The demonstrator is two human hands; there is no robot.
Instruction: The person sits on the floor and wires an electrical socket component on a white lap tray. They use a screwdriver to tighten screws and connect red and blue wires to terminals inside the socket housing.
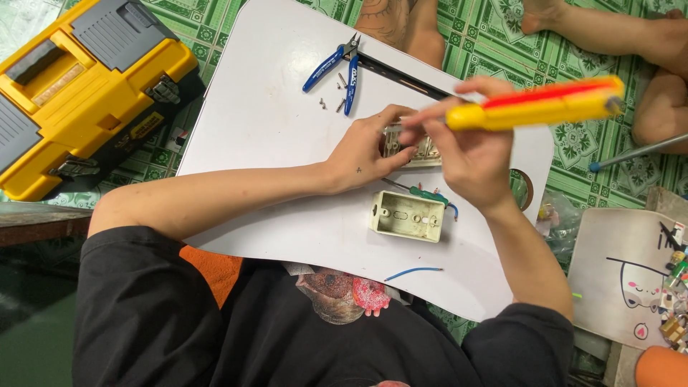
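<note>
A home floor used as a makeshift workshop, green patterned floor mat, low white counter, yellow and black toolbox, blue-handled cutters, loose screws, bare legs of other people seated close by

Toolbox left of table; cutters, box on table.

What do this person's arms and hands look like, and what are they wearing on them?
Both arms are bare from the short black T-shirt sleeves down. No gloves, watch or rings show. The left hand has a small dark mark on its back. The right hand is bare and unmarked.
</note>
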